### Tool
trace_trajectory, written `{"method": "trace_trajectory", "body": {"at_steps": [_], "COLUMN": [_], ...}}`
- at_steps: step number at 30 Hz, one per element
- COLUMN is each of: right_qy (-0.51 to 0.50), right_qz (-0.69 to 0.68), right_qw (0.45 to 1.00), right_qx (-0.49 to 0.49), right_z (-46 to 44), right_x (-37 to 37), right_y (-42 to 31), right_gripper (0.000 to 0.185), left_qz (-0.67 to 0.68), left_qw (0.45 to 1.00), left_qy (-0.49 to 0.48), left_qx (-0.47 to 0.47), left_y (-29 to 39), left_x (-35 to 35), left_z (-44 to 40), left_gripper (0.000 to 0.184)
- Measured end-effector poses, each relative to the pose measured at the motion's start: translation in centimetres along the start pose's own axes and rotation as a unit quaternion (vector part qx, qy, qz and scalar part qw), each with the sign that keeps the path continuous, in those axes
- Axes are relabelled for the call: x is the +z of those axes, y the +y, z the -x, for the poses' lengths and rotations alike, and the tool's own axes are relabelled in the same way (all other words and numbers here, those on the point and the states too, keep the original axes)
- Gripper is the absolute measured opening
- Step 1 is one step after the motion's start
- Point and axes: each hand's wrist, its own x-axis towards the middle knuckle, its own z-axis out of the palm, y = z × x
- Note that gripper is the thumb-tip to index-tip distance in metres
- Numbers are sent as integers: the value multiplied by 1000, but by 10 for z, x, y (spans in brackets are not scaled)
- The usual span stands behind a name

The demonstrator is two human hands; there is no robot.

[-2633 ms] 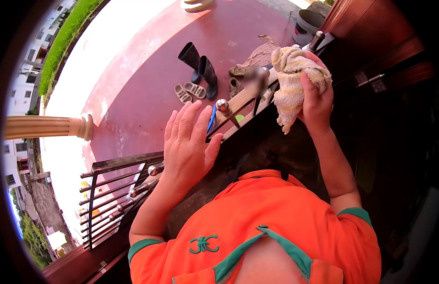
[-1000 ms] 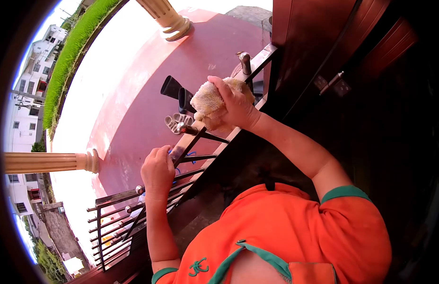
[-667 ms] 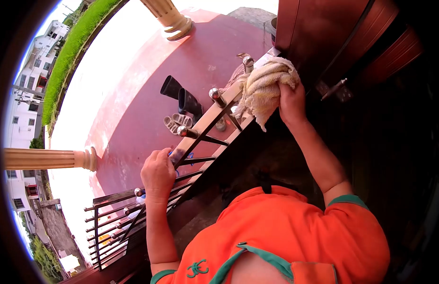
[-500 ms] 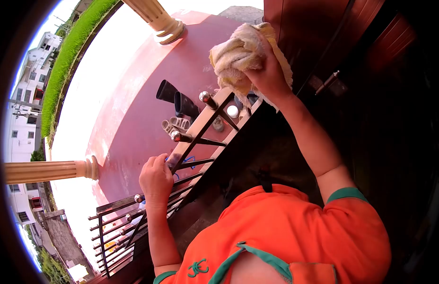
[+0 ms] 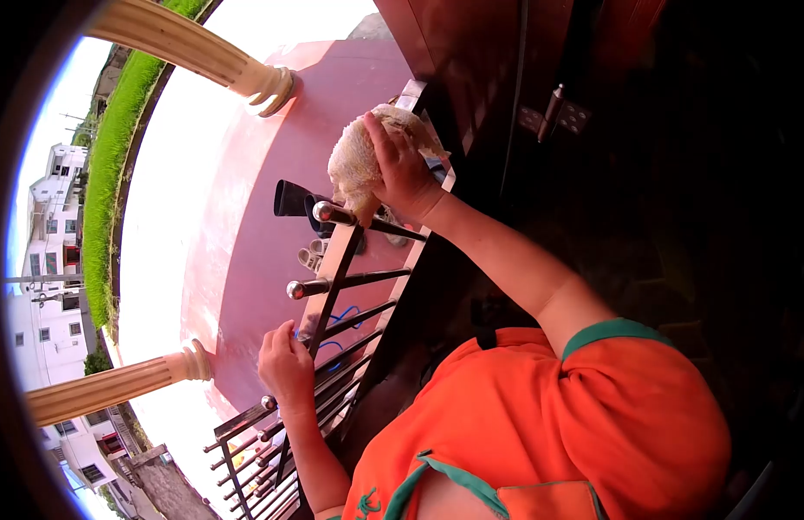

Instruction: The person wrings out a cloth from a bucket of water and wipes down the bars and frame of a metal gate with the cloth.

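My right hand [image 5: 408, 173] presses a crumpled, pale yellowish towel [image 5: 359, 160] against the upper part of a metal window grille or gate-like railing [image 5: 337, 260]. The towel bunches beside a round-tipped bar [image 5: 326, 212] and hides the rail under it. Lower down, my left hand [image 5: 287, 368] is closed over the same railing's edge, between two shiny round bar ends. Its fingertips are partly hidden, so how firmly it grips is hard to see.
Black boots [image 5: 291, 199] and light sandals [image 5: 312, 254] stand on the reddish floor [image 5: 255, 191] beyond the bars. Cream columns [image 5: 268, 91] rise outside. A dark red door panel [image 5: 467, 61] with a metal hinge [image 5: 554, 113] is at the right.
My right hand has brought the towel down and left, from held up above the railing's top end onto the rail. My left hand stays at about the same place on the railing. The view has tilted.
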Motion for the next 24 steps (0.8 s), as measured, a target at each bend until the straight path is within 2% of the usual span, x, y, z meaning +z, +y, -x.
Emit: {"method": "trace_trajectory", "body": {"at_steps": [2,4,6,7,8,9,10,12,14,15,16,17,19,22,24], "right_qy": [0,-36,-34,-21,-5,69,140,224,223,189,95,3,-144,-207,-135], "right_qz": [26,-26,-73,-119,-222,-328,-425,-429,-331,-237,-180,-53,176,236,217], "right_qw": [999,999,996,985,941,877,789,812,901,944,968,996,972,950,967], "right_qx": [-26,-15,28,127,257,344,421,328,172,135,146,72,-51,9,19], "right_z": [13,26,21,18,16,1,-17,-45,-64,-68,-65,-61,-52,-75,-66], "right_x": [-6,-23,-38,-42,-36,-42,-50,-64,-68,-62,-57,-44,-26,-25,-16], "right_y": [6,13,11,11,25,21,18,15,16,24,25,42,65,62,61], "right_gripper": [76,65,60,53,38,32,25,22,27,31,40,43,48,44,39], "left_qz": [-3,0,-2,-7,-13,-7,-1,4,2,0,-1,-1,0,-4,-6], "left_qw": [1000,1000,1000,1000,1000,1000,1000,1000,1000,1000,1000,1000,1000,1000,1000], "left_qy": [0,3,11,12,11,16,22,25,13,9,9,12,16,17,15], "left_qx": [-4,-6,-6,-3,0,-1,-3,-11,-22,-24,-24,-24,-21,-10,1], "left_y": [-1,-2,-1,-1,-1,-2,-3,-3,-3,-3,-2,-2,-1,0,0], "left_x": [1,2,4,3,1,2,3,4,4,3,3,3,3,1,1], "left_z": [1,2,0,0,1,1,1,1,2,4,4,2,3,1,3], "left_gripper": [15,15,16,16,16,16,17,17,18,18,18,18,18,17,16]}}
